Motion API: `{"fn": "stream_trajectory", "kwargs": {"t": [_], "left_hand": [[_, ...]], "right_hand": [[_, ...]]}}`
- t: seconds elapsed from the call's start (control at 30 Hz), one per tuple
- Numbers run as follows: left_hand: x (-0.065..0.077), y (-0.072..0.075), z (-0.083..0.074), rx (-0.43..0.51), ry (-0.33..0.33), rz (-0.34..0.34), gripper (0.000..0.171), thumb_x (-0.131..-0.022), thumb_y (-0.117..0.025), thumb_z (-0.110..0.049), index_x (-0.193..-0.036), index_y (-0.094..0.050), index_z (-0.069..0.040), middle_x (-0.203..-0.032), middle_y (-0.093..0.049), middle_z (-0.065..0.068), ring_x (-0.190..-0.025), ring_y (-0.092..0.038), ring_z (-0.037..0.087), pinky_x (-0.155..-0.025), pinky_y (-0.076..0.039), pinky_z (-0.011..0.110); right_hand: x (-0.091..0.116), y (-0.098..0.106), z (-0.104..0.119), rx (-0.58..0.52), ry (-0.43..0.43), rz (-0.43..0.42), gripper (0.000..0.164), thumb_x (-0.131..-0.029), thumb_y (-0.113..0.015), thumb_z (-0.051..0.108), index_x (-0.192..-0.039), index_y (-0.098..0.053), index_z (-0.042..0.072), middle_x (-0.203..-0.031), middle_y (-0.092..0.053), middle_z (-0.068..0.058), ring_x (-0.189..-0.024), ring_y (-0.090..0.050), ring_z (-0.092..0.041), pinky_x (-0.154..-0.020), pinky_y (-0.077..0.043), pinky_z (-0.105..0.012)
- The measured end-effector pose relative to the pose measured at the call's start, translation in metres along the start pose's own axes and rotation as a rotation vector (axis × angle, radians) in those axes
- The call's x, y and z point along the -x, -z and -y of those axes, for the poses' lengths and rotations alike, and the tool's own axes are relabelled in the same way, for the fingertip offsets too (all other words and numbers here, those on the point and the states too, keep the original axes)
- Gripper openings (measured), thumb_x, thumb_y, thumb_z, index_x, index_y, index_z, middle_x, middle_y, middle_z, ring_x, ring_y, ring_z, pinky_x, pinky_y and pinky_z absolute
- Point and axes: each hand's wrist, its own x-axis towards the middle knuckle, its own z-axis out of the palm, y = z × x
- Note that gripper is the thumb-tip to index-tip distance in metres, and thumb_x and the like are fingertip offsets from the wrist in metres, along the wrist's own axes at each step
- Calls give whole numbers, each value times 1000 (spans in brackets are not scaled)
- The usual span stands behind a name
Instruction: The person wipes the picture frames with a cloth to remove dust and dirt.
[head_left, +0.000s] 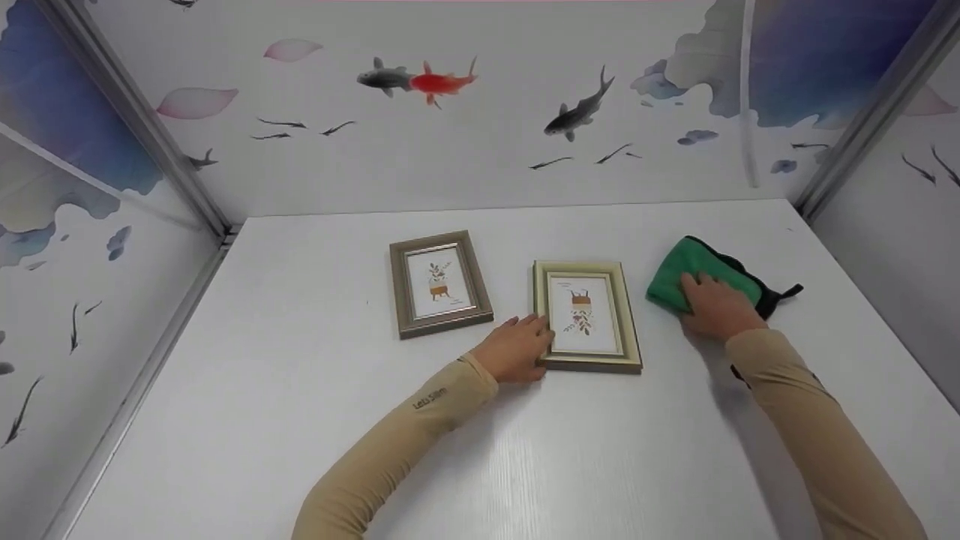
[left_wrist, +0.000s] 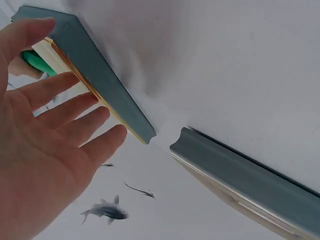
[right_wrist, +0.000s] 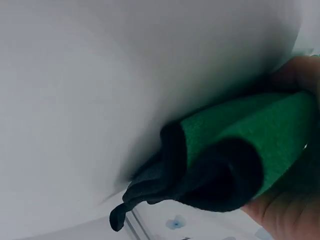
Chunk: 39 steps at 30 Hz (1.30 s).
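Observation:
My left hand (head_left: 514, 349) rests at the lower left corner of a gold picture frame (head_left: 625, 315) lying face up on the white table. In the left wrist view, the fingers (left_wrist: 70, 107) stretch out along the side of that frame (left_wrist: 95, 62), with the thumb over its near end. A green cloth (head_left: 679, 264) with black edging and a black loop lies to the right, gripped by my right hand (head_left: 720, 307). From the right wrist, the folded cloth (right_wrist: 280, 135) bulges between thumb and fingers, its black-edged end curling open. The gold frame's plant print appears upside down.
Left of the gold frame lies a brownish picture frame (head_left: 403, 289), slightly turned, with an upright plant print. White panels painted with fish stand behind the table (head_left: 247, 375) and on both sides, joined by metal posts (head_left: 135, 97).

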Motion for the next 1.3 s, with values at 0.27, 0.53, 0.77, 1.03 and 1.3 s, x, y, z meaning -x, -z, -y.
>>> {"fn": "stream_trajectory", "kwargs": {"t": [0.27, 0.53, 0.77, 1.03, 1.3], "left_hand": [[-4, -9, -5, -97, -36, -59, 45, -92, -68, -24, -128, -57, -2, -137, -51, 13, -132, -42, 31, -103, -38, 35], [3, -7, -9, -76, -47, -52, 34, -91, -69, -23, -118, -63, -3, -124, -60, 11, -125, -50, 32, -96, -45, 36], [10, -6, -21, -77, -55, -44, 32, -89, -71, -23, -115, -66, -4, -119, -63, 12, -121, -52, 33, -90, -49, 37], [21, -7, -35, -160, -78, -88, 23, -91, -68, -20, -109, -69, -5, -114, -66, 13, -116, -56, 34, -83, -53, 34], [27, -7, -41, -245, -134, -161, 14, -87, -70, -18, -94, -73, -7, -106, -68, 15, -107, -61, 33, -69, -56, 29]], "right_hand": [[0, 4, -6, -23, 39, -15, 38, -90, -58, -5, -123, -39, -14, -95, -53, -30, -85, -57, -43, -71, -47, -55], [0, 29, -17, -271, -19, -17, 20, -96, -45, 2, -112, -40, -8, -86, -50, -21, -78, -49, -34, -70, -41, -51], [-6, 58, -2, -423, -34, -105, 35, -96, -38, 3, -128, -38, -11, -114, -51, -36, -98, -52, -45, -83, -39, -60], [-28, 74, 41, -455, 72, -112, 36, -96, -37, 0, -131, -38, -10, -120, -51, -37, -106, -52, -47, -86, -40, -60], [-49, 54, 90, -393, 172, -23, 38, -97, -45, -3, -134, -37, -5, -120, -52, -35, -109, -54, -45, -89, -41, -58]]}}
